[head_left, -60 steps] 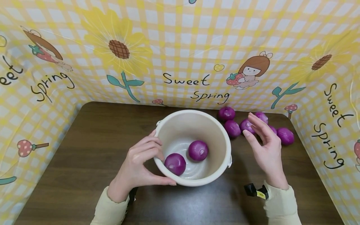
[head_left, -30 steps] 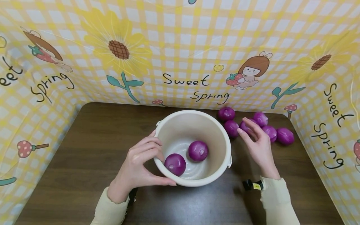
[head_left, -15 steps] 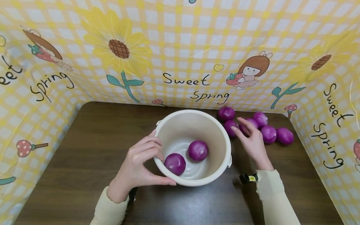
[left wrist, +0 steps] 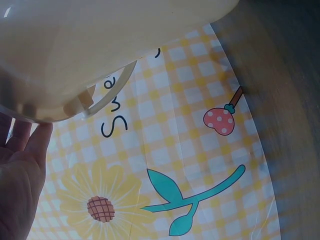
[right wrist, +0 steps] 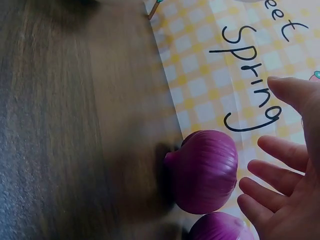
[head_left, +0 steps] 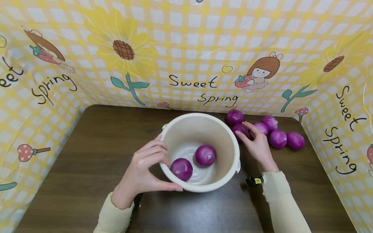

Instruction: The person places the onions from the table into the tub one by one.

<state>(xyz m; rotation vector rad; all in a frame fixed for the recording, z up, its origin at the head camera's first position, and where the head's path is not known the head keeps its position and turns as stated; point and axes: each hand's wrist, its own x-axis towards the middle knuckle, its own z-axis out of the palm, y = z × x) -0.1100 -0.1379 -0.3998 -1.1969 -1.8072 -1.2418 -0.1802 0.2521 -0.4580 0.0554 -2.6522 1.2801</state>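
My left hand [head_left: 145, 166] grips the rim of a cream plastic bucket [head_left: 190, 132] at its left side, fingers inside and thumb along the front edge. Two purple onions [head_left: 205, 155] lie on the bucket's floor, one of them close to the left fingers. The bucket's underside [left wrist: 115, 35] and part of its handle [left wrist: 112, 95] fill the upper left wrist view. Right of the bucket, my right hand [head_left: 257, 145] reaches over a table onion [head_left: 238, 131], thumb and fingers apart, partly covering it. In the right wrist view, spread fingers [right wrist: 272, 175] stand beside an onion [right wrist: 205, 172], with a gap between.
Several more onions [head_left: 278, 139] lie in a cluster at the table's back right corner. The dark wooden table [head_left: 96, 145] is walled at the back and sides by a yellow checked cloth [head_left: 192, 48]. A handle lug [head_left: 238, 166] sticks out on the bucket's right.
My right hand has moved left across the cluster toward the onion nearest the bucket, uncovering onions to its right. My left hand and the bucket have stayed in place.
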